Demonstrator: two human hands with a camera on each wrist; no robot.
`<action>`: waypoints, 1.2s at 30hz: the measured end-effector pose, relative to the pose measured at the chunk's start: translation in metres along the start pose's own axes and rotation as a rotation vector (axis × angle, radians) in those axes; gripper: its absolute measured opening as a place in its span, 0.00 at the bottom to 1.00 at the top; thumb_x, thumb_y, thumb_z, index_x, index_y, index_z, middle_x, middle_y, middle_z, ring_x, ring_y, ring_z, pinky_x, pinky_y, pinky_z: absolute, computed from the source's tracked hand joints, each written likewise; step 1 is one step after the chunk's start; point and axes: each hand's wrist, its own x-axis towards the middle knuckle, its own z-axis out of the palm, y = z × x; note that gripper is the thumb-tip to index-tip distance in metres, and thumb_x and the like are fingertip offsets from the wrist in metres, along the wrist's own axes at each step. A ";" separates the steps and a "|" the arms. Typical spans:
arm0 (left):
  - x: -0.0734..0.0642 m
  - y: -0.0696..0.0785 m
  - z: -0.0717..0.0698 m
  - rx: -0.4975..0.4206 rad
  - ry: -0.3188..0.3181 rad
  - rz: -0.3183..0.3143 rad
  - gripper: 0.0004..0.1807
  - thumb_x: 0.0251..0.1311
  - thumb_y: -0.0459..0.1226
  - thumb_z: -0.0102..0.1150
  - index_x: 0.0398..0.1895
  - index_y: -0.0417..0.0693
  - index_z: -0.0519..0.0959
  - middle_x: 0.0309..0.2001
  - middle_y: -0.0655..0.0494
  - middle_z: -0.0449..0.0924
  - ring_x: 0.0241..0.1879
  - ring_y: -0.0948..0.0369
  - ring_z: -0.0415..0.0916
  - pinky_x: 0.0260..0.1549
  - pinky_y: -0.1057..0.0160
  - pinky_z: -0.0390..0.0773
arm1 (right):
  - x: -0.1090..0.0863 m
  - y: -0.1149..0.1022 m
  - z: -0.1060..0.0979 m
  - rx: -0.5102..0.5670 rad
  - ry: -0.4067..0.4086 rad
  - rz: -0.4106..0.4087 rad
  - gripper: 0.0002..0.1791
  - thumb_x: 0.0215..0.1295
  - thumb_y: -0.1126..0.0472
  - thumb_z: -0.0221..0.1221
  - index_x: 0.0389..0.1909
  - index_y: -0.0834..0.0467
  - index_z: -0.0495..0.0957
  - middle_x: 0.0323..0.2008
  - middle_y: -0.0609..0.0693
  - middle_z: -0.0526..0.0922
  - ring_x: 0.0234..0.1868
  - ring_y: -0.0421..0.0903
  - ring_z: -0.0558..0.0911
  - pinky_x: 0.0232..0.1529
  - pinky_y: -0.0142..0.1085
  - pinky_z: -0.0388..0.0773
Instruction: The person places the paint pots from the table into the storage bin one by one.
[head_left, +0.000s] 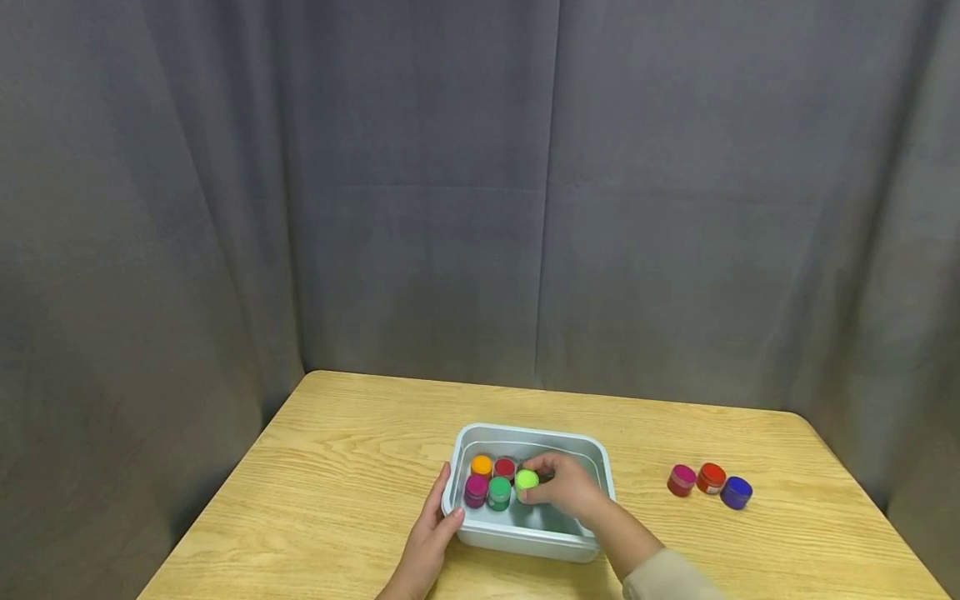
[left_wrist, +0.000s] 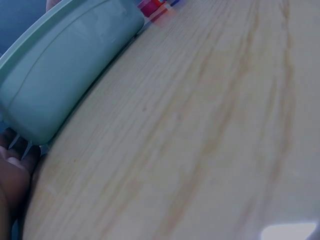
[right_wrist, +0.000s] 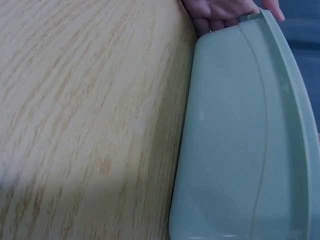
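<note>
A pale plastic bin point(head_left: 528, 546) stands on the table near its front. My left hand point(head_left: 427, 542) grips the bin's left end, thumb at the rim and fingers along the outer wall. Inside the bin, my right hand point(head_left: 567, 489) pinches a small lime-green jar point(head_left: 527, 480) between thumb and fingers. Left of that jar are an orange jar point(head_left: 482, 465), a dark red jar point(head_left: 505, 468), a purple jar point(head_left: 476, 489) and a green jar point(head_left: 499, 492), all upright and close together. Whether the lime-green jar touches the bin floor, I cannot tell.
On the wooden table point(head_left: 337, 467), to the right of the bin, a magenta jar point(head_left: 682, 480), a red jar point(head_left: 712, 477) and a blue jar point(head_left: 737, 493) stand near one another. Grey curtains point(head_left: 420, 208) hang behind the table and at both sides.
</note>
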 end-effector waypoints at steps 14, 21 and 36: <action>0.001 0.001 0.001 0.005 0.014 0.007 0.35 0.72 0.40 0.47 0.79 0.52 0.48 0.79 0.45 0.40 0.77 0.41 0.38 0.73 0.42 0.46 | 0.006 0.002 0.006 -0.104 0.008 0.015 0.19 0.43 0.70 0.73 0.39 0.64 0.81 0.31 0.51 0.80 0.35 0.43 0.75 0.37 0.32 0.74; 0.002 0.001 0.001 0.017 0.022 0.011 0.35 0.72 0.41 0.47 0.79 0.52 0.48 0.79 0.45 0.41 0.77 0.41 0.40 0.73 0.42 0.47 | 0.010 0.001 0.008 -0.186 -0.002 0.035 0.18 0.44 0.68 0.74 0.39 0.61 0.81 0.32 0.49 0.79 0.36 0.44 0.74 0.39 0.34 0.74; 0.000 -0.001 0.001 0.025 0.019 -0.008 0.35 0.72 0.40 0.47 0.79 0.52 0.47 0.79 0.46 0.41 0.77 0.43 0.41 0.73 0.52 0.50 | -0.003 -0.007 -0.009 -0.136 0.026 0.030 0.17 0.50 0.67 0.71 0.43 0.61 0.81 0.38 0.53 0.80 0.40 0.46 0.76 0.37 0.35 0.78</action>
